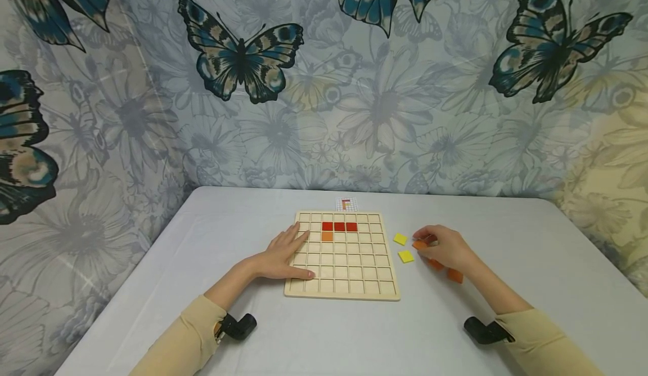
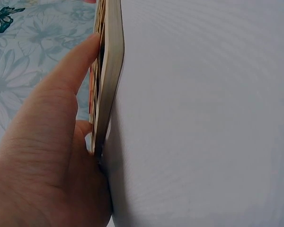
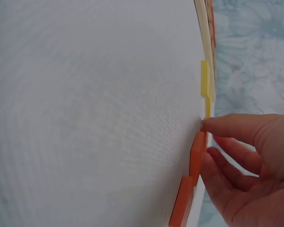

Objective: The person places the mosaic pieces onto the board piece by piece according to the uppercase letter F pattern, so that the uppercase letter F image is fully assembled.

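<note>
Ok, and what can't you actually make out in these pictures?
- Head view: the small white printed card's exact pattern, too small.
- Head view: some left-edge squares of the pale wooden grid board, covered by the left hand.
- Head view: parts of the flat orange square tiles, behind the right hand.
- Left wrist view: the board's far end, cut off by the top edge.

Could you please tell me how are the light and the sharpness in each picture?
Head view: fairly even light, the board crisp; left wrist view: dimmer, faint ripples on the white table, a shadow along the board's edge; right wrist view: hazy, the patterned backdrop soft and pale behind the right hand.
</note>
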Action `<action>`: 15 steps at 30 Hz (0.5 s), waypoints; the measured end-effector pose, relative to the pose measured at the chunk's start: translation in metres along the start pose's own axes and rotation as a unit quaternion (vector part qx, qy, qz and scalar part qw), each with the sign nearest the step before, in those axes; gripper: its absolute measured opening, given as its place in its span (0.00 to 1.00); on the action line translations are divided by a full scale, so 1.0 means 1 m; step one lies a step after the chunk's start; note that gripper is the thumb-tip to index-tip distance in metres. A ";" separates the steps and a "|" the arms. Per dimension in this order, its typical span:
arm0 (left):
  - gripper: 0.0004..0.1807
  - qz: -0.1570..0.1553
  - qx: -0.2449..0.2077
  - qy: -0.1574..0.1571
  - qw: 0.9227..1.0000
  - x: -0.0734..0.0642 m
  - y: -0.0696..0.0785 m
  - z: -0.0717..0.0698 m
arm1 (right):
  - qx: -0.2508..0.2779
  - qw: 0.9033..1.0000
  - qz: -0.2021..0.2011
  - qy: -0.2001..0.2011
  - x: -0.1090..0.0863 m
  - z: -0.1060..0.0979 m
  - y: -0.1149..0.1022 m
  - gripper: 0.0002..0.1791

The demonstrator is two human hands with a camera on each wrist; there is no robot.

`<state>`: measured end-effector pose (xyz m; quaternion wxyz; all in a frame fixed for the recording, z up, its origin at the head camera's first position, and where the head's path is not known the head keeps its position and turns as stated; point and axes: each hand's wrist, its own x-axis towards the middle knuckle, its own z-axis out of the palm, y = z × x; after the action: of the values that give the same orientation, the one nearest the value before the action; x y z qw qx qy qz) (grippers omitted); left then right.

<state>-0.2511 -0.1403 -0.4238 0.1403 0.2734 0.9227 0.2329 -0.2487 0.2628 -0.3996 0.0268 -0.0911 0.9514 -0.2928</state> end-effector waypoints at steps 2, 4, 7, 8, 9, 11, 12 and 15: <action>0.58 -0.001 0.001 0.000 1.000 0.000 0.000 0.000 | -0.004 1.000 0.003 0.007 0.000 0.000 0.001 0.18; 0.58 -0.001 0.002 0.000 1.000 0.000 0.000 0.000 | -0.007 1.000 0.003 0.012 0.000 0.000 0.002 0.19; 0.58 0.000 0.002 0.000 1.000 0.000 -0.001 -0.001 | -0.004 1.000 0.002 0.018 0.000 0.000 0.004 0.19; 0.57 0.001 0.003 0.000 1.000 0.000 -0.001 -0.001 | 0.000 1.000 0.001 0.019 0.000 0.000 0.004 0.19; 0.57 0.002 0.003 0.001 1.000 0.000 -0.001 -0.001 | 0.004 1.000 0.001 0.019 0.000 0.000 0.004 0.19; 0.57 0.003 0.002 0.002 1.000 0.000 -0.001 -0.001 | 0.010 1.000 0.001 0.020 -0.001 0.000 0.004 0.19; 0.57 0.003 0.003 0.002 1.000 0.000 -0.001 0.000 | 0.013 1.000 0.001 0.019 -0.001 -0.001 0.004 0.19; 0.57 0.003 0.002 0.002 1.000 0.000 0.000 0.000 | 0.021 1.000 0.003 0.018 -0.001 -0.001 0.003 0.20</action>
<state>-0.2517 -0.1404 -0.4240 0.1375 0.2758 0.9228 0.2314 -0.2484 0.2658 -0.4006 0.0127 -0.0821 0.9457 -0.3142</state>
